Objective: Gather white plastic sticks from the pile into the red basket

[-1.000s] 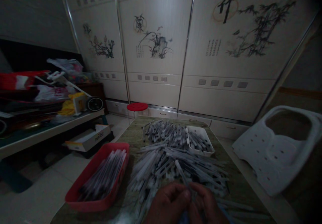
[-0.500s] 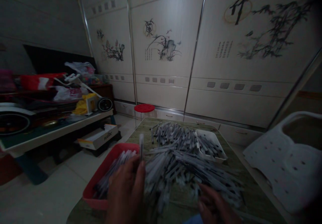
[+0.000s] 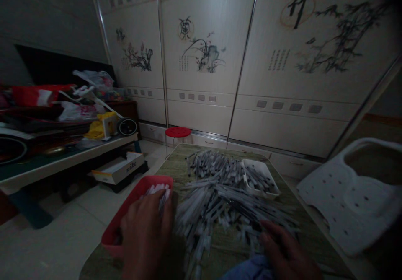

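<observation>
Left hand: the left hand (image 3: 146, 236) is closed, fingers curled over a small bunch of slim plastic sticks (image 3: 163, 199) at the near rim of a red plastic tray (image 3: 117, 228); the bunch's ends poke out just past the fingertips.

Right hand: the right hand (image 3: 284, 250) is half open, fingers spread and curved, its fingertips (image 3: 265, 229) touching the near right edge of the loose pile; it grips nothing that can be seen.

Sticks: thin, straight, grey-white and glossy with dark markings, heaped in a loose pile (image 3: 220, 200) on the table, mid-lower frame; what they are exactly is too dim to tell.

Long axis: the pile's sticks cross in all directions, many running from lower left to upper right; those in the left hand point up and away, toward the tray's far corner.

Red tray: shallow, rectangular, with smooth moulded walls, lying at the table's left edge, and holding sticks that the hand mostly hides.

White tray: a small, shallow, rectangular tray (image 3: 253, 164) at upper right of the pile, holding a shorter batch of sticks.

Table: a mottled green top (image 3: 310, 246) with a rounded edge.

Around: a blue cloth (image 3: 251, 269) shows at bottom centre; a perforated white plastic board (image 3: 348, 204) stands at right.
</observation>
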### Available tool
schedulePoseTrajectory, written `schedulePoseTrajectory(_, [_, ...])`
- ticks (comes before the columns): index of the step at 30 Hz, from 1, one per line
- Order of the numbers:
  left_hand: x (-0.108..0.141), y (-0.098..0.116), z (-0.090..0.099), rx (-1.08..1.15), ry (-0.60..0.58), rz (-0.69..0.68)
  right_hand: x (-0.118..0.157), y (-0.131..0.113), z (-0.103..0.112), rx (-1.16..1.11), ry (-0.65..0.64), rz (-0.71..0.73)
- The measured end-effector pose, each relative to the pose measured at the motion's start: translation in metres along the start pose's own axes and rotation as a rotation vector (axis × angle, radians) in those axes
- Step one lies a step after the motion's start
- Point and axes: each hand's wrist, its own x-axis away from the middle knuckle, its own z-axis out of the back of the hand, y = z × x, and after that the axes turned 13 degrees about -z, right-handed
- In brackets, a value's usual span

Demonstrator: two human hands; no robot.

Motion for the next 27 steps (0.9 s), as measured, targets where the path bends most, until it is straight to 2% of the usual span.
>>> schedulePoseTrajectory(4, [0.007, 0.022, -0.013, 0.193, 0.109, -0.210, -0.021, 0.014, 0.009, 0.157, -0.033, -0.005])
schedulePoseTrajectory(7, [0.014, 0.041, -0.023, 0.308, 0.086, -0.257, -0.033, 0.024, 0.011, 0.276, 0.006, 0.063])
schedulePoseTrajectory(11, [0.018, 0.056, -0.037, 0.385, -0.030, -0.251, -0.043, 0.033, 0.012, 0.419, 0.024, 0.142])
schedulePoseTrajectory(17, [0.020, 0.060, -0.053, 0.421, -0.155, -0.202, -0.052, 0.036, 0.009, 0.556, 0.083, 0.186])
schedulePoseTrajectory(27, [0.022, 0.058, -0.060, 0.402, -0.214, -0.174, -0.039, 0.015, -0.003, 0.619, 0.119, 0.288])
